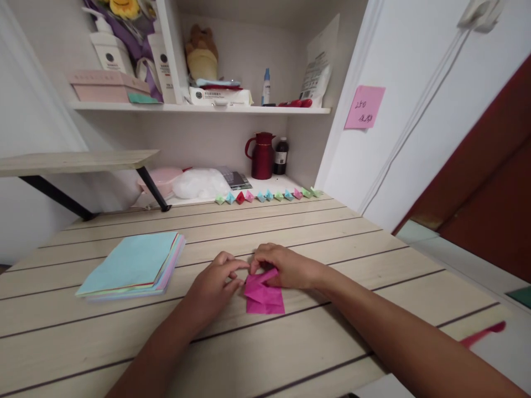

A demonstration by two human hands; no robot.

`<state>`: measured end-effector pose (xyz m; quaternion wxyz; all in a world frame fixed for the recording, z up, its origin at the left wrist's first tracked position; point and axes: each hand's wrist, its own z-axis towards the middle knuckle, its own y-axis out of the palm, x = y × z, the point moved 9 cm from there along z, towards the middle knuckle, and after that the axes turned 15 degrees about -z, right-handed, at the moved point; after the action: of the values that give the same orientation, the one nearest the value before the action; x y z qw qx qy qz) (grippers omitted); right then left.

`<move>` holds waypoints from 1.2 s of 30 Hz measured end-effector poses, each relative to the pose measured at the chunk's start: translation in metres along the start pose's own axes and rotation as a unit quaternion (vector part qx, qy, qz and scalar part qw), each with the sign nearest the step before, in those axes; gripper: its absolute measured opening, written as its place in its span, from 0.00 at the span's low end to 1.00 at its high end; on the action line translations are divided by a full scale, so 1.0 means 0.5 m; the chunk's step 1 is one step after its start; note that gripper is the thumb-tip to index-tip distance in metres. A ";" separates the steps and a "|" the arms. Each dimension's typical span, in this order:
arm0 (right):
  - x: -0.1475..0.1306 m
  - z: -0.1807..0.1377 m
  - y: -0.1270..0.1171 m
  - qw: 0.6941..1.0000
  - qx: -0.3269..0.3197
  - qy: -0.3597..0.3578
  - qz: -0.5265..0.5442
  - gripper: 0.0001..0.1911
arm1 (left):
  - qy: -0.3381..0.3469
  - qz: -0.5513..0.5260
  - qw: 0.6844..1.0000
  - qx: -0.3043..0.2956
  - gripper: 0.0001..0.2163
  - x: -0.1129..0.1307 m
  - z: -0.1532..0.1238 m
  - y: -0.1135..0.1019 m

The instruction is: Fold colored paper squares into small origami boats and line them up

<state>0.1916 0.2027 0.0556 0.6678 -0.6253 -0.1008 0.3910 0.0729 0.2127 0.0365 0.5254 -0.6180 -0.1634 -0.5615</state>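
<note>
A magenta sheet of origami paper [265,301], partly folded and creased, lies on the striped wooden table [315,342]. My right hand [282,265] reaches over its upper right part, fingers curled down and gripping a raised flap. At the paper's upper left corner is my left hand [222,276], with thumb and index finger closed at the edge. The fingertips of both hands nearly meet there. To the left rests a stack of coloured square paper [133,262], light blue on top.
Along the table's back edge runs a row of small folded paper pieces [269,195]. Behind stand a dark red jug [262,157] and a dark bottle [281,156]. A raised wooden shelf [78,160] with black legs is at the left. A red object [483,334] lies at the right edge.
</note>
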 end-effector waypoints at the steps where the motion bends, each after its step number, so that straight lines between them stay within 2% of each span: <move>1: -0.001 -0.002 -0.001 1.000 -0.004 -0.003 -0.010 0.16 | 0.004 0.016 1.000 0.005 0.17 0.003 0.000 -0.003; 4: -0.004 -0.003 0.001 0.999 -0.007 0.000 -0.054 0.18 | 0.034 0.058 0.997 0.035 0.13 0.031 -0.003 -0.017; 7: -0.008 0.000 0.011 0.993 -0.002 0.014 -0.113 0.19 | 0.058 0.061 0.996 0.030 0.14 0.059 -0.008 -0.015; 9: -0.011 0.003 0.019 0.988 0.007 0.030 -0.149 0.15 | 0.066 0.074 0.995 0.007 0.16 0.065 -0.014 0.002; 12: -0.004 0.001 0.029 0.983 0.028 0.077 -0.165 0.09 | 0.080 0.198 0.977 -0.018 0.18 0.059 -0.028 0.036; 14: 0.007 -0.008 0.027 0.979 0.054 0.114 -0.158 0.11 | 0.100 0.251 0.963 -0.023 0.25 0.057 -0.037 0.057; 17: 0.027 -0.029 0.018 0.971 0.089 0.166 -0.147 0.18 | 0.116 0.260 0.959 -0.005 0.31 0.062 -0.040 0.072; 21: 0.053 -0.050 0.006 0.967 0.115 0.207 -0.097 0.22 | 0.090 0.283 0.955 0.003 0.20 0.064 -0.026 0.080; 24: 0.062 -0.052 0.000 0.975 0.118 0.182 -0.046 0.19 | 0.093 0.320 0.943 -0.005 0.14 0.068 -0.018 0.087; 27: 0.054 -0.052 -0.004 0.990 0.096 0.104 -0.016 0.16 | 0.104 0.345 0.933 -0.014 0.14 0.068 -0.017 0.091; 30: 0.048 -0.061 -0.009 0.995 0.079 0.055 0.008 0.19 | 0.099 0.351 0.931 -0.037 0.14 0.059 -0.017 0.090; 36: 0.033 -0.071 -0.023 0.995 0.098 0.015 -0.030 0.13 | 0.105 0.329 0.937 -0.055 0.14 0.053 -0.017 0.059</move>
<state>0.2296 0.1875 0.0531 0.7389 -0.5593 -0.0699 0.3694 0.1001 0.1836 0.0440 0.6601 -0.6027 0.1367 -0.4269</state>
